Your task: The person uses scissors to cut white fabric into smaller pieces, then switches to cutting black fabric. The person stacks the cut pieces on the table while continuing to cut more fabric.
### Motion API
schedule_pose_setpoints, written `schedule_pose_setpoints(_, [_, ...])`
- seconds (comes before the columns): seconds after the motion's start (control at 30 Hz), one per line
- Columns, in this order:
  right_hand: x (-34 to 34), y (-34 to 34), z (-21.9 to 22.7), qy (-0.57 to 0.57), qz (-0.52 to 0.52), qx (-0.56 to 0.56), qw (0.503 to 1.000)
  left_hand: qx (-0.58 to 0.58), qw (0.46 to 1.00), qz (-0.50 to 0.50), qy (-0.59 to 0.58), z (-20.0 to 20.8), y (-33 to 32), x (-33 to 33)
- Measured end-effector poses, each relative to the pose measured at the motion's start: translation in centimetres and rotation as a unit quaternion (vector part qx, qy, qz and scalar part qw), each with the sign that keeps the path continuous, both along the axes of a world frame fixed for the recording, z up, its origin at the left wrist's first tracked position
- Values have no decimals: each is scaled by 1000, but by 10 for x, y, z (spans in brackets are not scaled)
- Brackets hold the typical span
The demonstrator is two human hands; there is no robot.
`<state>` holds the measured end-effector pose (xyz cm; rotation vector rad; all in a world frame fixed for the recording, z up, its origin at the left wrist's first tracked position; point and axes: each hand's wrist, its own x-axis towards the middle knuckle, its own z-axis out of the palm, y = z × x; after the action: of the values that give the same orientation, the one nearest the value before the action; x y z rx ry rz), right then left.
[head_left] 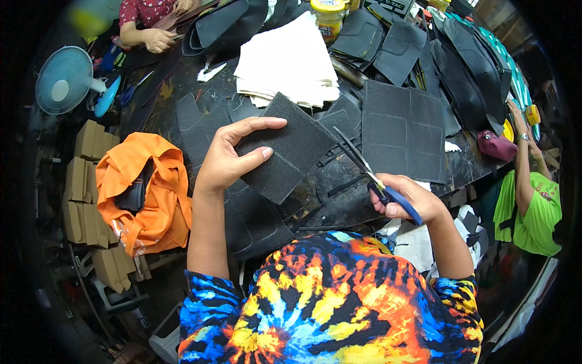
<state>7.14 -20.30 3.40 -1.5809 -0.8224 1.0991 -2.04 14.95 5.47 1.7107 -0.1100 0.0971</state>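
My left hand (233,148) pinches the left edge of a black sheet piece (288,151), roughly square and tilted, with a pale line across it. My right hand (407,197) grips a pair of scissors (394,200) by its blue handles. The scissors' blades are slightly apart and point up and left, a little right of the held piece. Below the piece, more black cut pieces (251,221) lie on the dark table. To the right of the scissors is a larger black sheet (403,130) marked with pale lines. Thin black strips (345,185) lie between them.
A stack of white cloth (288,64) lies beyond my hands, beside a yellow-lidded jar (328,18). Black pieces (400,48) are piled at the far right. An orange bag (145,194) and a fan (63,82) are at left. Co-workers sit far left (142,27) and right (530,206).
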Motion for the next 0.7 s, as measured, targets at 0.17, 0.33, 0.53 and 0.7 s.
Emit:
schedule_pose_setpoints(0.17, [1,2,1,-40,8,7,999,-21,999,-23,16,-3,-9,0])
schedule_pose_setpoints(0.33, [2,6,3,-48,-1,11,999,-6,999,-39,11,-1,-12,-1])
schedule_pose_setpoints(0.53, [-4,2,5,-37,-55,-52,996,-11,999,-37,21,2,-12,-1])
schedule_pose_setpoints(0.7, [-10,-11,7,32,-74,-55,995,-3,998,-55,12,-1,-14,2])
